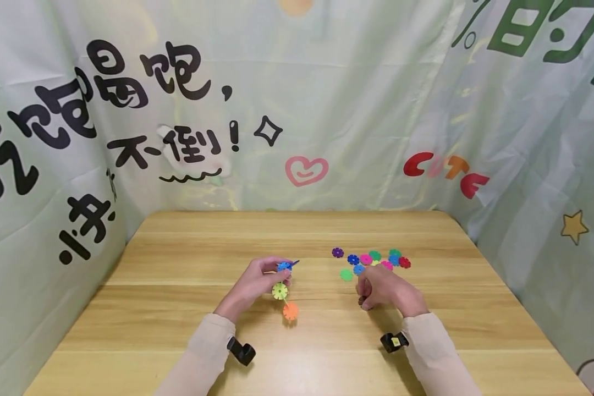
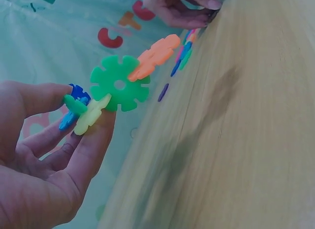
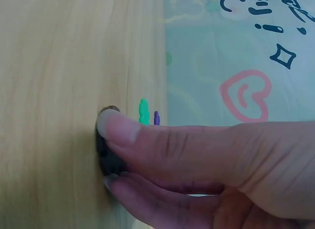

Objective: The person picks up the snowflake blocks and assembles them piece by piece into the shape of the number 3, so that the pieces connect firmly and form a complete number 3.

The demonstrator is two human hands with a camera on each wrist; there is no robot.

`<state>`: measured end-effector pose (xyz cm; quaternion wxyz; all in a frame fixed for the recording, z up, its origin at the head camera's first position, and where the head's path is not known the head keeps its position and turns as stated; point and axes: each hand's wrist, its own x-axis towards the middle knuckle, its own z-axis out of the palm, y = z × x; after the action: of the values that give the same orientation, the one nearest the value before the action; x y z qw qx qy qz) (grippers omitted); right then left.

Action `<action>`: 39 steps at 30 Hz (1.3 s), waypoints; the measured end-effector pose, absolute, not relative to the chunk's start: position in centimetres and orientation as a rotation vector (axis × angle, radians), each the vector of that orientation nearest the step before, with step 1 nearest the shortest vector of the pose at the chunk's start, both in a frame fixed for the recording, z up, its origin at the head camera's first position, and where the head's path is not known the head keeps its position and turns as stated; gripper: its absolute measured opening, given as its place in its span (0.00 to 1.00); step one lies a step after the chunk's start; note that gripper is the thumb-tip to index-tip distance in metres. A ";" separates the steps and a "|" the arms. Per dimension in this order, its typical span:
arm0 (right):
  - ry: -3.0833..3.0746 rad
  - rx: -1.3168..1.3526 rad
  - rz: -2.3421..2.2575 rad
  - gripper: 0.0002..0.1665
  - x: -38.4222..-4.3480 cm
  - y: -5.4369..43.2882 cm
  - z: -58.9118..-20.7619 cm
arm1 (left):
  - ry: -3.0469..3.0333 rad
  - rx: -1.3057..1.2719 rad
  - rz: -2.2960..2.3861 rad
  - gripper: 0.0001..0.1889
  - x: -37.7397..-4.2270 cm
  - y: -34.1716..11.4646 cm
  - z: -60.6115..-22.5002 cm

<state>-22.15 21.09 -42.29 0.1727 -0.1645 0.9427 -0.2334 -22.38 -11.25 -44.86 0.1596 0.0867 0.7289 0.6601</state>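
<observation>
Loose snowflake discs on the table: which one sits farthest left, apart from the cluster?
The purple disc. It lies alone at the far-left edge of the loose pile, with a clear gap to the blue disc; the others are bunched together nearer the right hand.

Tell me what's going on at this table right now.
A person sits at a wooden table. The left hand holds up a short chain of joined snowflake discs: blue, yellow-green, green and orange. The right hand pinches a dark piece against the tabletop, beside a scatter of loose coloured discs.
</observation>
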 end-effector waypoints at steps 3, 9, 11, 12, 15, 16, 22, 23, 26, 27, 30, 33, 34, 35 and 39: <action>2.658 -0.502 -0.672 0.14 -22.2 21.0 -42.5 | 2.090 0.229 1.893 0.18 -22.2 -11.3 -44.9; 2.641 -0.600 -0.742 0.09 -22.6 20.5 -42.2 | 2.108 0.247 1.899 0.15 -22.4 -10.9 -44.9; 2.612 -0.669 -0.803 0.04 -22.8 20.1 -41.9 | 2.118 0.258 1.898 0.15 -22.4 -10.8 -44.9; 2.595 -0.695 -0.839 0.02 -22.9 19.9 -41.8 | 2.122 0.259 1.895 0.15 -22.4 -10.8 -44.8; 2.583 -0.765 -0.940 0.05 -23.2 19.0 -41.5 | 2.136 0.263 1.873 0.14 -22.4 -10.7 -44.6; 2.594 -0.773 -0.964 0.06 -23.3 18.7 -41.4 | 2.139 0.270 1.866 0.14 -22.4 -10.6 -44.5; 2.688 -0.703 -1.128 0.09 -23.4 16.6 -41.0 | 2.148 0.304 1.845 0.12 -22.5 -10.3 -44.6; 2.692 -0.685 -1.166 0.09 -23.5 16.3 -40.9 | 2.150 0.304 1.845 0.12 -22.5 -10.3 -44.7; 2.686 -0.638 -1.278 0.09 -23.5 15.4 -40.6 | 2.149 0.312 1.851 0.13 -22.5 -10.3 -44.8; 2.677 -0.634 -1.313 0.09 -23.5 15.2 -40.6 | 2.145 0.310 1.854 0.13 -22.5 -10.2 -44.8; 2.624 -0.634 -1.398 0.11 -23.5 14.5 -40.4 | 2.144 0.318 1.855 0.13 -22.5 -10.1 -44.8; 2.582 -0.656 -1.428 0.12 -23.5 14.1 -40.4 | 2.148 0.332 1.853 0.13 -22.5 -10.0 -44.8; 2.571 -0.658 -1.434 0.12 -23.5 13.9 -40.4 | 2.149 0.333 1.851 0.13 -22.5 -10.0 -44.8; 2.566 -0.660 -1.434 0.12 -23.5 13.8 -40.4 | 2.147 0.334 1.851 0.13 -22.5 -10.0 -44.8; 2.591 -0.655 -1.409 0.11 -23.4 13.3 -40.6 | 2.137 0.330 1.852 0.13 -22.4 -9.8 -44.5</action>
<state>-23.36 13.30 -40.63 0.0604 -0.2164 0.8560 -0.4656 -22.35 -9.82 -44.54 0.1466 0.1146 0.7425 0.6435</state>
